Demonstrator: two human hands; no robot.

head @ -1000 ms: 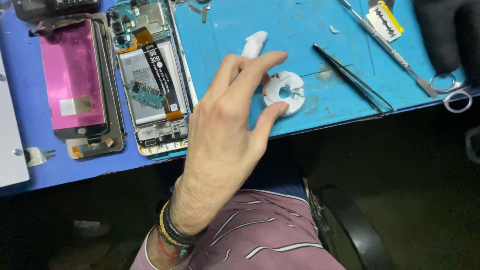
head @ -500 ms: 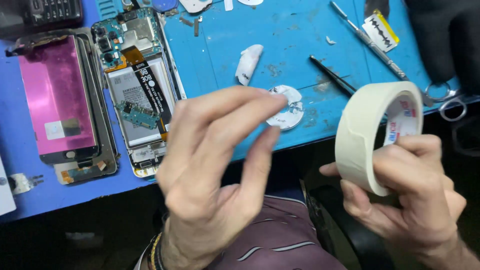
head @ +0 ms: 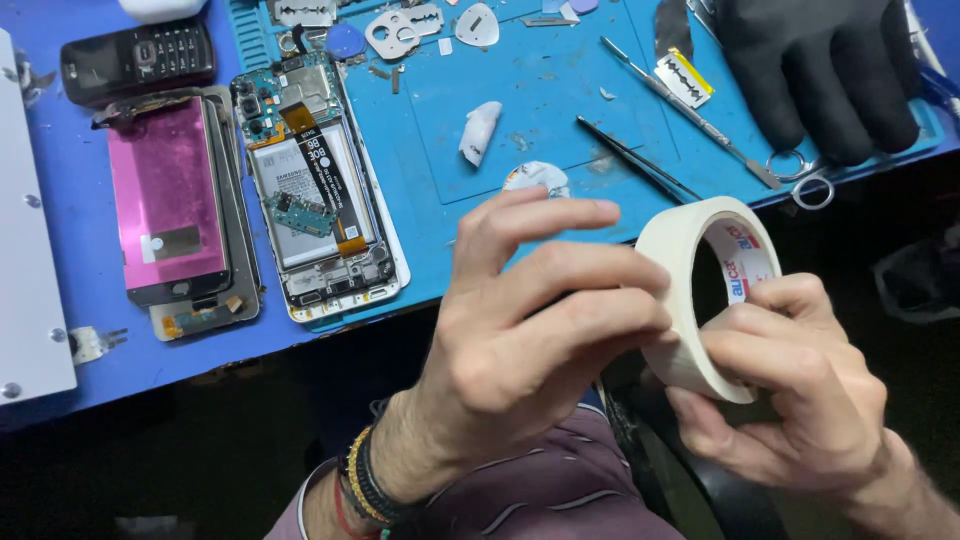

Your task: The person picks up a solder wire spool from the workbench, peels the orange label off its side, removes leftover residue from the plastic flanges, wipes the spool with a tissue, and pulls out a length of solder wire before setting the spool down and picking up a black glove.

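Status, head view. I have the roll of masking tape off the bench, at approx. 4 o'clock of frame centre, below the near edge of the blue work mat.

Right hand: fingers curled and clamped on the roll, thumb across the outer wrap, other fingers under the rim.

Left hand: fingers bent, tips resting on the roll's outer face at its 9 o'clock side; touching, not gripping. Whether a tape end is pinched there I cannot tell; fingers hide it.

Bench ref.: opened phone with exposed board and battery at 10 o'clock; pink-backed screen panel just left of it; keypad phone at 11 o'clock; tweezers and black glove at 1 o'clock.

Procedure note (my judgement): keep the right-hand clamp firm so the roll can't spin. Drag a left fingernail round the wrap to find the seam. Lift the end square, not at one corner, or the paper will likely tear into a sliver. Work clear of the mat edge.
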